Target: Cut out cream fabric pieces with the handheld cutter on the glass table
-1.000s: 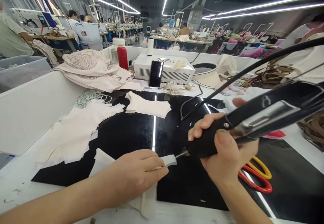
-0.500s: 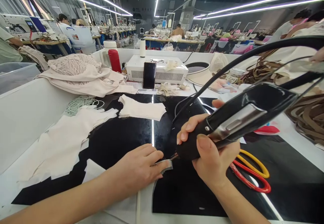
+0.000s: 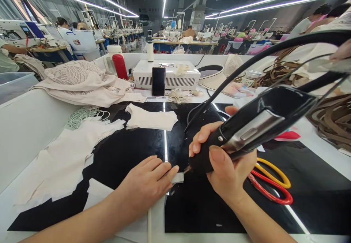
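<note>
My right hand [image 3: 227, 162] is wrapped round a black corded handheld tool [image 3: 263, 122] with a metal lever on its side. The tool's thin metal tip [image 3: 187, 169] points down to the left and meets the end of a small pale strip [image 3: 178, 178]. My left hand [image 3: 150, 179] lies palm down with its fingers close together, pressing that strip on the black sheet [image 3: 123, 159]. A stack of cream fabric pieces [image 3: 152, 118] lies beyond my hands, and a larger stack [image 3: 60, 155] sits to the left.
Red and yellow scissor handles [image 3: 274, 179] lie right of my right hand. A phone [image 3: 158, 82] leans on a white vented box [image 3: 175, 75]. Green cords [image 3: 86, 116] and a beige garment [image 3: 85, 80] are at the left. Black cables [image 3: 246, 62] arch over the right side.
The view has shifted slightly. My left fingers have moved a little on the pale strip, and a small dark scrap now shows just below it. The tool tip remains at the strip's end.
</note>
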Tool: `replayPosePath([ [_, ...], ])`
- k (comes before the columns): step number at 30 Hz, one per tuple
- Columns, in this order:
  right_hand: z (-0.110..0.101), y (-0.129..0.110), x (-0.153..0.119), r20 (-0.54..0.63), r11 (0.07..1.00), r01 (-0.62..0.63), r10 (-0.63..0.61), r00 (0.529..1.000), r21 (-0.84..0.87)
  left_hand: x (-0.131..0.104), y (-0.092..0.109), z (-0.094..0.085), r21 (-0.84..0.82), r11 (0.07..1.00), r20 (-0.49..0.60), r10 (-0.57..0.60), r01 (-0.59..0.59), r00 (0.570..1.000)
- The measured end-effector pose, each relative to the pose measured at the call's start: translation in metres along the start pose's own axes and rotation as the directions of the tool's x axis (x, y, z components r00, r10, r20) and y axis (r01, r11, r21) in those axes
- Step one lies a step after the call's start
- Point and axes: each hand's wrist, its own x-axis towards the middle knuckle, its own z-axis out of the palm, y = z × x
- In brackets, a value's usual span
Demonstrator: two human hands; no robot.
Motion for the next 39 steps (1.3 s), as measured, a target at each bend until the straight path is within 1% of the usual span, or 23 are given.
replayPosePath([
  [5,0.001,0.000,0.001,0.011,1.000,0.015,-0.015,1.000,0.008,0.000,-0.002,-0.006,-0.080,0.996,0.013,0.030,-0.028,0.999],
  [7,0.001,0.001,0.001,0.017,1.000,0.017,-0.017,1.000,-0.004,0.000,-0.003,-0.007,-0.101,0.994,0.037,0.036,-0.032,0.999],
  [9,0.000,0.000,0.001,0.017,1.000,0.013,-0.012,1.000,-0.013,-0.001,-0.004,-0.006,-0.117,0.993,0.056,0.042,-0.035,0.998],
  [15,0.001,-0.001,0.002,0.005,0.999,0.001,-0.001,1.000,-0.047,-0.006,-0.005,0.000,-0.167,0.986,0.060,0.031,-0.021,0.998],
  [19,0.002,-0.001,0.002,0.003,1.000,-0.005,0.005,1.000,-0.015,-0.007,-0.006,0.002,-0.172,0.985,0.088,0.015,0.000,0.996],
  [25,0.002,0.000,0.003,0.006,1.000,0.004,-0.004,1.000,0.019,-0.002,-0.007,-0.005,-0.186,0.982,0.129,0.016,0.009,0.992],
  [31,0.000,0.001,0.003,0.000,1.000,-0.005,0.005,1.000,-0.017,0.002,-0.007,-0.009,-0.224,0.975,0.121,0.018,0.010,0.993],
  [36,-0.001,0.001,0.003,0.009,1.000,0.002,-0.002,1.000,-0.023,-0.002,-0.011,-0.006,-0.236,0.971,0.144,0.060,-0.025,0.988],
  [39,0.000,0.000,0.003,0.013,0.998,0.002,-0.002,1.000,-0.059,-0.004,-0.013,-0.004,-0.253,0.966,0.154,0.088,-0.047,0.984],
])
